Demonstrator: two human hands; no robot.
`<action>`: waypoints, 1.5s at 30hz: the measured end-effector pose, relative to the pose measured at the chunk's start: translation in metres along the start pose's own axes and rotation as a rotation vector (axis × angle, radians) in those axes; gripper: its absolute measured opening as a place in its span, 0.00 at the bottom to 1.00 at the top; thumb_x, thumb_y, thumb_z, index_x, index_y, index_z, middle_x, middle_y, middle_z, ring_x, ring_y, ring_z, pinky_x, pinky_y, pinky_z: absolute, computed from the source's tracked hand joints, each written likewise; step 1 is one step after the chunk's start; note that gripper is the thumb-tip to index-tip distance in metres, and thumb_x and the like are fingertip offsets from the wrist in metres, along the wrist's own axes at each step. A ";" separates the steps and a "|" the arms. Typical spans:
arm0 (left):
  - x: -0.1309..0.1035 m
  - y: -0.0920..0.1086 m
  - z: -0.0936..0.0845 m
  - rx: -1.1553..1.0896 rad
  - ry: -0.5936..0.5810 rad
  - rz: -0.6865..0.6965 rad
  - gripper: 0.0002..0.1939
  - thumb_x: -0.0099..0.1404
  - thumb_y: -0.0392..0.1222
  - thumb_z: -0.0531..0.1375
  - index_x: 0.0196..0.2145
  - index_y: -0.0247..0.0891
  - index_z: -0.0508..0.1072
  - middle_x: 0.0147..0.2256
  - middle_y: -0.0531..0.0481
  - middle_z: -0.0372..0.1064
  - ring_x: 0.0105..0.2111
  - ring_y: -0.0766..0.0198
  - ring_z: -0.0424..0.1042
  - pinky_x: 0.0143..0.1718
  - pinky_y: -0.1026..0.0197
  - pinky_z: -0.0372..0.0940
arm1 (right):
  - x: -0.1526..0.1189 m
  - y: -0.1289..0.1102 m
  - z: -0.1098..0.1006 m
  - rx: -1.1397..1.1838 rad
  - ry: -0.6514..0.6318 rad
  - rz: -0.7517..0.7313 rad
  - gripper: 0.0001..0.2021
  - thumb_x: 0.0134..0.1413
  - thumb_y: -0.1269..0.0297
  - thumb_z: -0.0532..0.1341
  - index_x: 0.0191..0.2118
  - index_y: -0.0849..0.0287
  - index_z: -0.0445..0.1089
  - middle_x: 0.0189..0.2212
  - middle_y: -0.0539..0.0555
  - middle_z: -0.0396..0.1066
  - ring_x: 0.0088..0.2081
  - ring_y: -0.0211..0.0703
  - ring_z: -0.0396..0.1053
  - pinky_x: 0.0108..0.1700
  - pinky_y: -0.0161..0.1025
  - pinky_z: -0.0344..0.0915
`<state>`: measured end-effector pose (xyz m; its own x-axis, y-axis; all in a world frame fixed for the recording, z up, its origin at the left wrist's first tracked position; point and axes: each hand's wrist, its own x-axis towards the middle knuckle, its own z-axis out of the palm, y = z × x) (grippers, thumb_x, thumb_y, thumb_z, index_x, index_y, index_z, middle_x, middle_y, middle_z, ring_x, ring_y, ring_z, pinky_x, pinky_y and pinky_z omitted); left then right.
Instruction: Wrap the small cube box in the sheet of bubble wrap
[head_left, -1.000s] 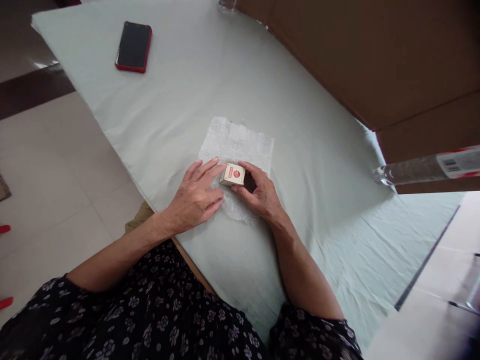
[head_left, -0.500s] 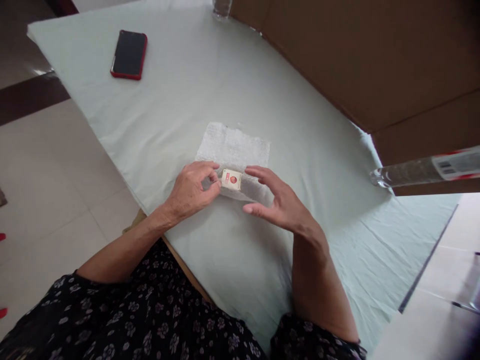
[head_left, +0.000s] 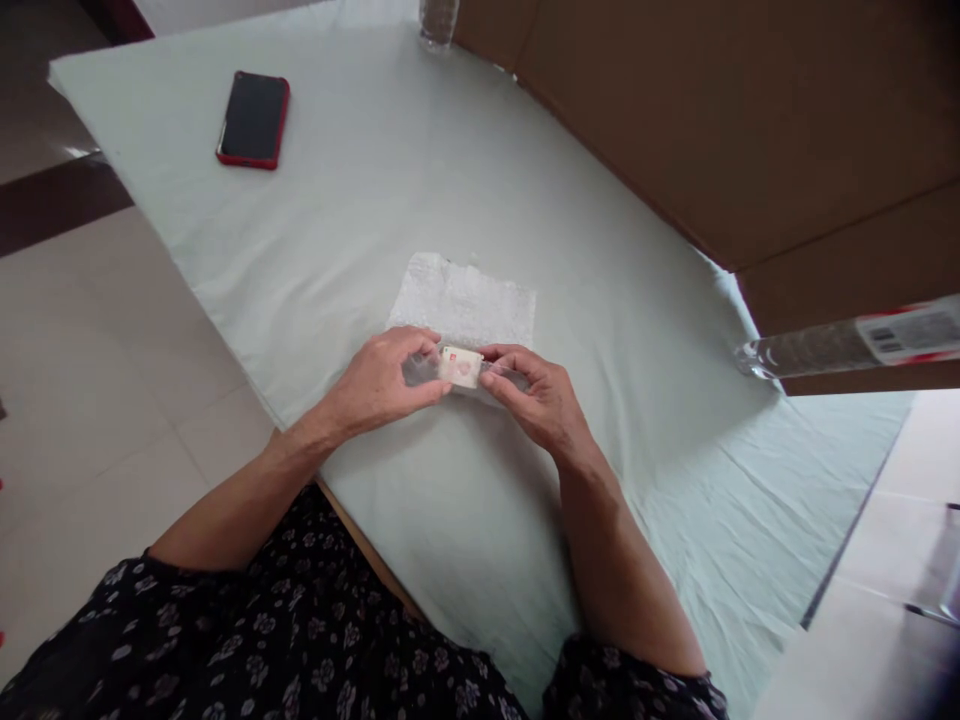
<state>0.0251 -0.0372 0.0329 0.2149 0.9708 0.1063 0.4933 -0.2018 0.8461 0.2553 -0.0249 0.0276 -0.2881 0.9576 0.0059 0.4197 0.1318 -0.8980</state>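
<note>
A small cream box with red print [head_left: 461,368] lies on the near part of a sheet of bubble wrap [head_left: 466,302] on the table. The near end of the wrap is turned up over the box, so the print looks paler through it. At the box's left end my left hand [head_left: 382,378] is closed, thumb and fingers pinching the wrap beside it. My right hand [head_left: 541,402] is closed on the wrap at the right end, thumb and index finger close to the box. The far part of the sheet lies flat beyond both hands.
A phone in a red case [head_left: 253,120] lies at the far left of the pale green tablecloth [head_left: 330,230]. A large cardboard panel [head_left: 675,120] stands on the right. Against it are a clear bottle with a label [head_left: 817,345] and another clear object [head_left: 437,22].
My right hand has moved left and closed from an open pose onto the wrap. The wrap's near end has come up over the box. My left hand stays by the box's left end.
</note>
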 end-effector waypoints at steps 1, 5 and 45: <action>0.002 0.001 0.002 -0.017 0.002 -0.018 0.06 0.59 0.43 0.65 0.34 0.39 0.74 0.50 0.43 0.78 0.50 0.53 0.76 0.51 0.53 0.69 | 0.000 0.001 0.001 0.012 0.011 0.004 0.09 0.56 0.59 0.65 0.27 0.55 0.70 0.46 0.55 0.79 0.49 0.49 0.76 0.50 0.46 0.69; 0.009 0.002 0.010 -0.138 0.014 -0.109 0.08 0.62 0.43 0.63 0.28 0.38 0.72 0.46 0.45 0.80 0.38 0.60 0.77 0.37 0.60 0.67 | 0.002 0.003 0.009 0.089 0.045 0.006 0.09 0.54 0.59 0.66 0.28 0.55 0.69 0.45 0.55 0.80 0.46 0.48 0.76 0.52 0.47 0.69; 0.009 0.000 0.019 -0.212 0.034 -0.151 0.08 0.60 0.44 0.64 0.26 0.38 0.73 0.36 0.49 0.81 0.33 0.63 0.73 0.34 0.61 0.65 | -0.023 -0.033 0.000 -0.546 0.197 -0.417 0.06 0.65 0.65 0.60 0.42 0.49 0.75 0.42 0.53 0.80 0.44 0.51 0.75 0.47 0.50 0.66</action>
<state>0.0427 -0.0305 0.0241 0.1224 0.9924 -0.0149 0.3292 -0.0265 0.9439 0.2486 -0.0516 0.0568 -0.3790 0.8212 0.4267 0.6945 0.5571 -0.4554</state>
